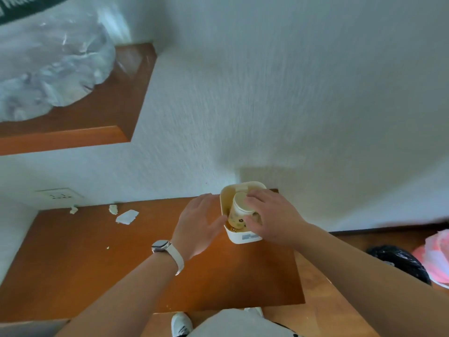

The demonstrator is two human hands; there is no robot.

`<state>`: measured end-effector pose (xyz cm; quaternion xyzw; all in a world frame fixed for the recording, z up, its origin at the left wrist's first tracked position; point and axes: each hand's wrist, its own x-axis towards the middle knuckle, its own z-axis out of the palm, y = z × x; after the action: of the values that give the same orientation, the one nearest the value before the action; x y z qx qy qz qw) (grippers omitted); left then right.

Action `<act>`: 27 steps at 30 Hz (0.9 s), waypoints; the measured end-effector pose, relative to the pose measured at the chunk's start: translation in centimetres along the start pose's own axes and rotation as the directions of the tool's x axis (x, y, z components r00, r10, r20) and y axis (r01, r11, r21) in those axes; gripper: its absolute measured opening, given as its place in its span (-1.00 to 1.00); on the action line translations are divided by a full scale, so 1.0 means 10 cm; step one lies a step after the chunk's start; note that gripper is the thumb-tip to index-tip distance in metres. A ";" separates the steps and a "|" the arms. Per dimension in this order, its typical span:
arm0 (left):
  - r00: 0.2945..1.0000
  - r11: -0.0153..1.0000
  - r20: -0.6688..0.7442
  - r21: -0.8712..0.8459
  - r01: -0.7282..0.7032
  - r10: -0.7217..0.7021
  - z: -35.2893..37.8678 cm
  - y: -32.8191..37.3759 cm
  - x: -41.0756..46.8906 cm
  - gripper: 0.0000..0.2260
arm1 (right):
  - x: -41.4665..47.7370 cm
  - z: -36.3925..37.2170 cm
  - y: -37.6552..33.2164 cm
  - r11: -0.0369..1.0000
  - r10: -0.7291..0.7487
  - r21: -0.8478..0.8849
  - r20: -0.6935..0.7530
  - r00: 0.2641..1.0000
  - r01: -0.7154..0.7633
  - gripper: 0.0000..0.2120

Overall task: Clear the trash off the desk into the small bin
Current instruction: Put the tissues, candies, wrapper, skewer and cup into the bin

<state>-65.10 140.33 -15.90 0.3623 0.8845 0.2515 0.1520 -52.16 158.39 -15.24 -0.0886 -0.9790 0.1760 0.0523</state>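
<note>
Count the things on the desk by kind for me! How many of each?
paper scraps: 3
bin: 1
cup, inside the bin: 1
Total: 5

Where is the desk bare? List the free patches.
Bare: the wide near-left stretch of desk, between the paper scraps and the near edge, left of the left hand. Crowded: the far right corner, where the small bin holds a paper cup gripped by the right hand.
</note>
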 end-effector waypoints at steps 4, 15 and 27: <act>0.999 0.994 -0.014 0.107 -0.029 0.031 -0.20 -0.27 -0.17 -0.49 | 0.17 0.08 -0.27 0.997 -0.065 -0.043 0.066 0.996 0.068 -0.58; 0.995 0.973 -0.094 0.225 0.047 -0.027 -0.73 -1.38 -0.64 -0.50 | 0.75 0.48 -1.21 0.977 -0.179 -0.087 0.172 0.969 0.196 -0.52; 0.985 0.943 -0.138 0.299 0.145 -0.107 -1.24 -2.75 -0.93 -0.50 | 1.35 1.21 -2.24 0.971 -0.149 -0.139 0.275 0.950 0.193 -0.52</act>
<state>-79.80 112.71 -20.06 0.3083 0.9418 0.1219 0.0560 -70.42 136.26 -17.65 0.0169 -0.9924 0.1000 -0.0701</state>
